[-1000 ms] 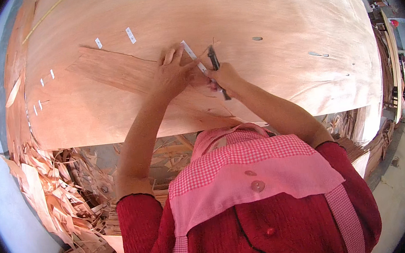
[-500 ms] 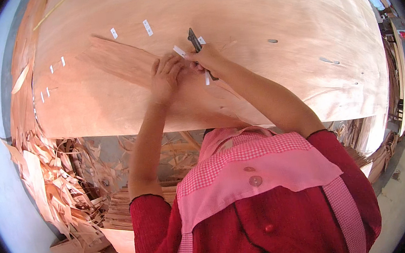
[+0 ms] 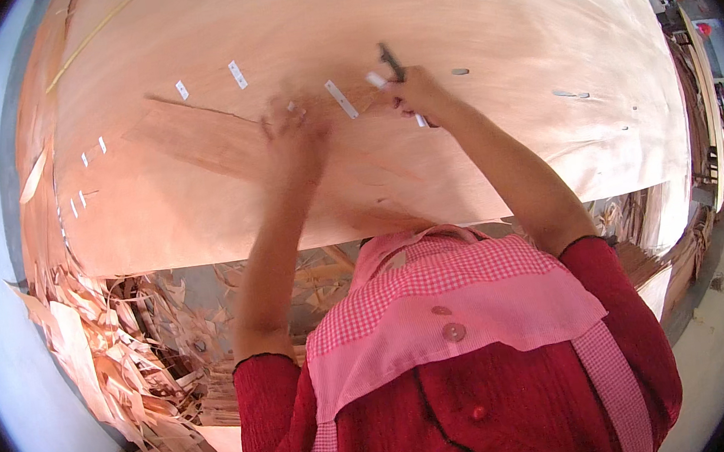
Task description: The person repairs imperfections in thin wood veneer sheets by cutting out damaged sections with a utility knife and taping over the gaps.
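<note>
1. A broad, pale-tan wood veneer sheet (image 3: 512, 159) spreads out before the person.
2. A long, browner wood veneer piece (image 3: 197, 137) slants across it toward the left hand.
3. That bare left hand (image 3: 297, 136) is over the sheet; it's blurred, so I can't tell whether its fingers are spread or pinching.
4. The bare right hand (image 3: 421, 94) has fingers closed around a slim black tool (image 3: 391, 62).
5. Between the hands, a narrow white strip (image 3: 341, 100) lies on the sheet.
</note>
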The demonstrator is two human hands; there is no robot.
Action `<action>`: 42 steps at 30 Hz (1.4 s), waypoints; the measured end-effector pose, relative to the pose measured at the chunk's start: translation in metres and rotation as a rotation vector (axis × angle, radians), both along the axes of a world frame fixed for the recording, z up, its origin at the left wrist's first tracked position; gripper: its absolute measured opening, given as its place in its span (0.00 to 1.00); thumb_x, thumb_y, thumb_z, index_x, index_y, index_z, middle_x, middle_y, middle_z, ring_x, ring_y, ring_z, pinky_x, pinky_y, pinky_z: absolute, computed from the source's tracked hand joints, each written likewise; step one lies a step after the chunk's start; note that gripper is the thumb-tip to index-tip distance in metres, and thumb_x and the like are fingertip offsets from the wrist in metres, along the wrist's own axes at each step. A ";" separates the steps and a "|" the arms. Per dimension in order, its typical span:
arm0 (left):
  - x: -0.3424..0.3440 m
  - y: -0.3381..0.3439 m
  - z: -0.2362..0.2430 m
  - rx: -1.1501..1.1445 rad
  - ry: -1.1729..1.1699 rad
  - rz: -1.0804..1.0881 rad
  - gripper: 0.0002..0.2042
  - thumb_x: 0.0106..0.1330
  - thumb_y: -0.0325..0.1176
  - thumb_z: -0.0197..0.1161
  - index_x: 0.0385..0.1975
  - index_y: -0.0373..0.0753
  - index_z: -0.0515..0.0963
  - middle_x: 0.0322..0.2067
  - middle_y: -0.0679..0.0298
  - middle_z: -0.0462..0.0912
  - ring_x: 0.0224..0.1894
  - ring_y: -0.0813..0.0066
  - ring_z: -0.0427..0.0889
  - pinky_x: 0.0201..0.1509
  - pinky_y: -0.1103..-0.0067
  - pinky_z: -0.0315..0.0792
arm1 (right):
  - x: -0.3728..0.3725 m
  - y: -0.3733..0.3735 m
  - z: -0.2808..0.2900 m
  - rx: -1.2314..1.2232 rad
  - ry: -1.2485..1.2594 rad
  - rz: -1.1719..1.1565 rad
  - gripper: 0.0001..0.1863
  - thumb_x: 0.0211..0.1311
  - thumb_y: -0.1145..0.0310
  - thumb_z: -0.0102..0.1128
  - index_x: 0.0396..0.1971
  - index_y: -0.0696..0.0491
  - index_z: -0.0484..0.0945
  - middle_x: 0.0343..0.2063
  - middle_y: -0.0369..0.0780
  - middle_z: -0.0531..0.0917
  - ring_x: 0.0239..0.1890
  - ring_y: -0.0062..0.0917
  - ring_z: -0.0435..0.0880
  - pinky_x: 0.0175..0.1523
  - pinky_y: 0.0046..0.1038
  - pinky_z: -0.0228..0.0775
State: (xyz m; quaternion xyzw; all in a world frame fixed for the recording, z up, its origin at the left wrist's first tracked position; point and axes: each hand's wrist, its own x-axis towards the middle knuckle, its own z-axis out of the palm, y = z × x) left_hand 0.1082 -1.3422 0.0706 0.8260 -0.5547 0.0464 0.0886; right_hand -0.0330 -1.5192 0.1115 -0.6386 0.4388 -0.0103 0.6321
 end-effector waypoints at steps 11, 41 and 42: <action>-0.090 -0.046 -0.051 -0.174 -0.167 -0.199 0.16 0.58 0.35 0.52 0.44 0.36 0.70 0.52 0.54 0.66 0.57 0.55 0.61 0.58 0.60 0.55 | -0.025 -0.014 -0.005 0.163 -0.074 -0.238 0.09 0.53 0.69 0.58 0.22 0.60 0.74 0.13 0.38 0.72 0.09 0.15 0.63 0.15 0.20 0.56; -0.021 0.025 0.019 -0.132 0.198 -0.280 0.18 0.55 0.32 0.55 0.47 0.40 0.70 0.52 0.64 0.67 0.59 0.62 0.58 0.60 0.60 0.51 | -0.133 -0.002 0.014 0.080 0.035 -0.039 0.19 0.50 0.54 0.62 0.26 0.58 0.74 0.14 0.36 0.75 0.12 0.15 0.68 0.17 0.18 0.63; -0.024 0.013 0.015 -0.165 0.178 -0.258 0.17 0.55 0.33 0.55 0.46 0.40 0.70 0.52 0.64 0.67 0.58 0.63 0.59 0.59 0.60 0.52 | -0.118 -0.002 0.010 0.064 0.034 -0.050 0.19 0.50 0.55 0.61 0.25 0.58 0.74 0.14 0.36 0.75 0.12 0.16 0.68 0.17 0.19 0.63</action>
